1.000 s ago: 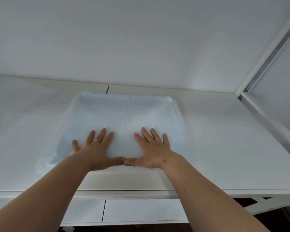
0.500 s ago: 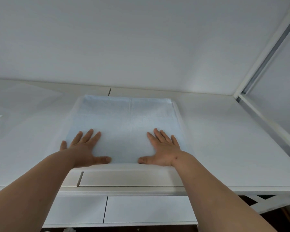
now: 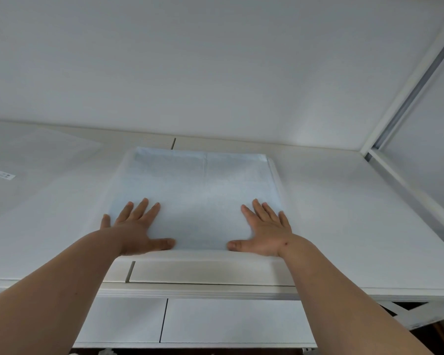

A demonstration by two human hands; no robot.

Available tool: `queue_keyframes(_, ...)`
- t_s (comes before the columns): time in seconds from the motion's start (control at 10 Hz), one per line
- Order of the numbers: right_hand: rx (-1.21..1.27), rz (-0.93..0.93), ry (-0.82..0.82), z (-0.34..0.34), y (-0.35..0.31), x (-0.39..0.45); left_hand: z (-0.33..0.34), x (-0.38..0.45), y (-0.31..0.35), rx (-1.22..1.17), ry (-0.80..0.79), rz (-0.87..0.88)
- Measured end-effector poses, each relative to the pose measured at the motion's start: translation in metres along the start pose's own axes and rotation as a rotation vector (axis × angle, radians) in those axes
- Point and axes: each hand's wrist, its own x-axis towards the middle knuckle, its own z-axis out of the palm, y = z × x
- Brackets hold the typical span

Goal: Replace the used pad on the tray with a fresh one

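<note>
Your left hand (image 3: 135, 230) and your right hand (image 3: 265, 231) both lie flat, palms down, on the pale blue pad (image 3: 198, 190), fingers (image 3: 141, 208) straight and a little spread, grasping nothing. The left hand sits at the pad's near left corner with its little finger over the left edge; the right hand sits at the near right corner, and both thumbs point inward along the pad's near edge with a wide gap between them. The pad is spread on the white bench (image 3: 344, 213), its far edge near the back wall (image 3: 215, 73). A raised white rim along its right side may be the tray (image 3: 276, 172), though white on white makes that hard to tell. A white sheet (image 3: 36, 160) with a small label (image 3: 3, 175) lies well to the left.
</note>
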Motion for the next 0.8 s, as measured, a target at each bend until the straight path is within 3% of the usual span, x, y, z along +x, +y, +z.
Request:
queue_keyframes(0.5, -0.006, 0.017, -0.007, 0.001, -0.001, -0.001, 0.003, 0.000, 0.000, 0.011, 0.018, 0.003)
queue_keyframes(0.8, 0.044, 0.011, 0.111, -0.001, -0.017, -0.008, 0.001, 0.000, 0.018, -0.007, 0.172, -0.004)
